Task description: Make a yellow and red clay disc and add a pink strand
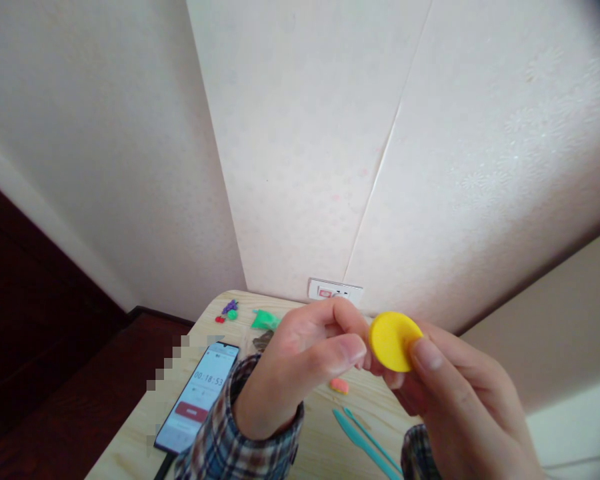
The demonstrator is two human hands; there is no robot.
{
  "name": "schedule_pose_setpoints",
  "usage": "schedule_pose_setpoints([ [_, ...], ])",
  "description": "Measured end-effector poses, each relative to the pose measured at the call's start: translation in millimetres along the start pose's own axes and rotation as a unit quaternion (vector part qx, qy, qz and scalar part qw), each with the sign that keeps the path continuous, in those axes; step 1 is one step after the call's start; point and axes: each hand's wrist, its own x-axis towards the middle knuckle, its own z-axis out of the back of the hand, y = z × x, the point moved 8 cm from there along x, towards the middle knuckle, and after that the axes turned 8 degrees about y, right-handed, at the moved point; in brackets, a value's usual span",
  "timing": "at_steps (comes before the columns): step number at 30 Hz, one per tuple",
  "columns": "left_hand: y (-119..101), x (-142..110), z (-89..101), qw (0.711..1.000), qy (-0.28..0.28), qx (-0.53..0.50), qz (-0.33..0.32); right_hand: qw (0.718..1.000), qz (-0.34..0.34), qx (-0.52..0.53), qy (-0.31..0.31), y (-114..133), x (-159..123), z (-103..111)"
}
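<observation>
A flat, round disc of yellow modelling clay (391, 341) is held up above the table. My right hand (473, 400) pinches its right side, thumb on the front face and fingers behind. At its left edge is my left hand (307, 360), fingers curled and thumb apart from the disc. Those left fingertips reach the edge, partly hidden behind it. Below the hands, a small pink-orange piece (339, 385) lies on the wooden table (130, 440). Two teal plastic modelling tools (365, 443) rest nearer to me.
A phone (197, 400) showing a running timer lies at the table's left, a dark cable at its lower end. Small purple grapes (230, 307), a green ball (233, 315), a red piece (220, 319) and a green packet (265, 320) sit farther back. A wall socket (335, 291) is behind.
</observation>
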Motion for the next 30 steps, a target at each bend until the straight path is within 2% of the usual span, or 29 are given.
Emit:
schedule_pose_setpoints([
  [7,2.7,-0.6,-4.1,0.998,-0.021,0.037,0.054,1.000,0.005,0.010,-0.026,4.7,-0.1,1.8],
  [14,0.6,-3.2,-4.8,0.994,-0.041,0.090,0.049,0.999,0.011,-0.006,-0.045,3.8,-2.6,6.4],
  [20,-5.9,-2.0,-10.9,0.997,0.012,0.080,0.013,0.999,0.024,-0.005,-0.044,7.2,-3.7,5.8],
  [25,-1.4,-2.9,-8.1,0.997,-0.007,0.063,0.034,0.999,0.029,-0.017,-0.031,6.5,-4.3,5.9],
  [30,-1.0,-2.6,-12.0,0.998,-0.012,0.053,0.022,0.999,0.036,-0.007,-0.025,6.4,-5.5,6.3],
])
